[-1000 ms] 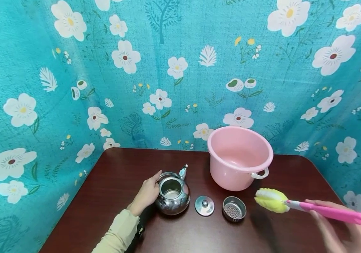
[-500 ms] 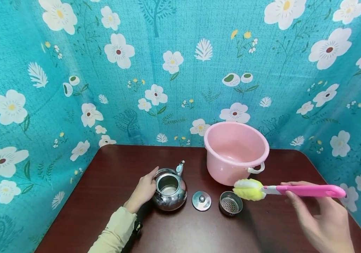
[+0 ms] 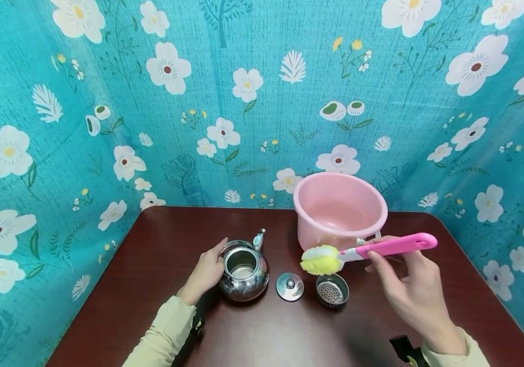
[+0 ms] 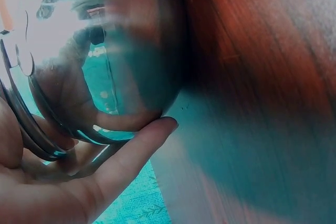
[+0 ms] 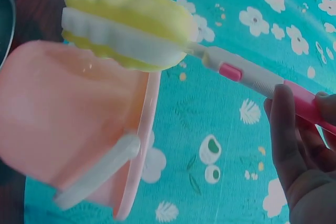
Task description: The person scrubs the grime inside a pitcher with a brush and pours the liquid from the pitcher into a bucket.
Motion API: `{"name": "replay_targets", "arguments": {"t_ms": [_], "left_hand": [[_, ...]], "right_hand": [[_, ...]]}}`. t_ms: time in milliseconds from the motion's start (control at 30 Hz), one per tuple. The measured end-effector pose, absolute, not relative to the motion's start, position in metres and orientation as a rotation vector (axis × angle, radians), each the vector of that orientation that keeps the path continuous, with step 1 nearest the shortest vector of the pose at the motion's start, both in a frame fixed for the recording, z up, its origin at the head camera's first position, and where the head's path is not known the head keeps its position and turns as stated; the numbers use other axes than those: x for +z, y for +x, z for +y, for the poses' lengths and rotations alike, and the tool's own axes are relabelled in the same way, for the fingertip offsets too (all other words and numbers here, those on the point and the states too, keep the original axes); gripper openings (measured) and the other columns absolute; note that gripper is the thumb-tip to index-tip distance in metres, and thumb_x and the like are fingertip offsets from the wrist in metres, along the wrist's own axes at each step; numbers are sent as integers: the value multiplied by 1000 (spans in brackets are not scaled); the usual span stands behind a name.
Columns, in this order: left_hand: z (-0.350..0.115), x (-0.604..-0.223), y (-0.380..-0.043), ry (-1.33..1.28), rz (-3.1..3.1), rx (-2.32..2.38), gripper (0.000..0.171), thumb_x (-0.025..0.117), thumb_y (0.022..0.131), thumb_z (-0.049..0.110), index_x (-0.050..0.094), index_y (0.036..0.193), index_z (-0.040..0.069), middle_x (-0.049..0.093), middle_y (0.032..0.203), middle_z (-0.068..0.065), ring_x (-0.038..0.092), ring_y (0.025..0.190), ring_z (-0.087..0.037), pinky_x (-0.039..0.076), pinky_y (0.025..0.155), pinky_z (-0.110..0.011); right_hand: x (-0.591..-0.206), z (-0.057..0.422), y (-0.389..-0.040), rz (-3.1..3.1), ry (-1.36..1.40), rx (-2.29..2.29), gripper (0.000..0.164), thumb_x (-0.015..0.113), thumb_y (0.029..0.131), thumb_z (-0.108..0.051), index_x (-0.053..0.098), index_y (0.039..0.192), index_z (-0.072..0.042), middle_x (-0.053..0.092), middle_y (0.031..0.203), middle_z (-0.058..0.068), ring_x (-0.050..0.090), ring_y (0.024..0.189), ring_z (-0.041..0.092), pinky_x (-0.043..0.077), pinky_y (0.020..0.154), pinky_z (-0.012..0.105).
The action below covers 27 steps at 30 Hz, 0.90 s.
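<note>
The left hand [image 3: 203,275] grasps the handle of a steel teapot [image 3: 245,286] standing upright, mouth uncovered, on the worktop [image 3: 253,336]. The right hand [image 3: 415,288] pinches a pink-handled sponge brush [image 3: 351,254] in mid-air, its yellow-and-white head near a pink tub [image 3: 312,232]. A knobbed lid [image 3: 290,287] and perforated strainer [image 3: 332,293] sit beside the teapot.

Right hand [image 3: 415,294] with brush [image 3: 395,245]: moved leftward, now nearer the strainer [image 3: 332,292] | Sponge head [image 3: 321,261]: formerly right of the strainer; now, from where I stand, appears above its far edge.
</note>
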State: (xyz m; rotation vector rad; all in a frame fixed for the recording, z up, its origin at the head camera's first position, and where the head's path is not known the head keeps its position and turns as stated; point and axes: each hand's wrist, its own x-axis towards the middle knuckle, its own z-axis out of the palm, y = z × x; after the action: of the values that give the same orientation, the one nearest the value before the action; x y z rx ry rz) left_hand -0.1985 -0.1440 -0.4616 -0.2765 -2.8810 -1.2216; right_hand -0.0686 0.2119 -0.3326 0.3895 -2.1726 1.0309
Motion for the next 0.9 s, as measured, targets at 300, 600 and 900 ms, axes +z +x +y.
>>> {"name": "replay_targets", "arguments": {"t_ms": [300, 600, 900], "left_hand": [[-144, -463, -200, -262, -2893, -1195, 55, 40, 91, -1, 43, 145, 5, 52, 141, -17, 57, 114, -23, 47, 86, -37], [-144, -462, -202, -259, -2875, -1167, 55, 41, 90, -1, 44, 145, 5, 54, 138, -19, 54, 125, -28, 47, 97, -44], [-143, -462, -204, -277, -2896, -1166, 55, 40, 90, -1, 43, 145, 4, 53, 139, -19, 52, 126, -28, 47, 98, -44]], "right_hand": [[-331, 195, -84, -2160, 502, 1075, 43, 74, 69, 17, 63, 108, 1, 67, 85, 3, 63, 66, 0, 47, 56, 12], [-329, 182, -98, -2135, 622, 1057, 45, 75, 68, 17, 62, 109, 1, 68, 90, 7, 61, 69, 3, 51, 65, 11], [-326, 166, -109, -2161, 734, 1111, 44, 73, 73, 13, 60, 113, 1, 69, 98, 10, 69, 76, 8, 55, 68, 16]]}}
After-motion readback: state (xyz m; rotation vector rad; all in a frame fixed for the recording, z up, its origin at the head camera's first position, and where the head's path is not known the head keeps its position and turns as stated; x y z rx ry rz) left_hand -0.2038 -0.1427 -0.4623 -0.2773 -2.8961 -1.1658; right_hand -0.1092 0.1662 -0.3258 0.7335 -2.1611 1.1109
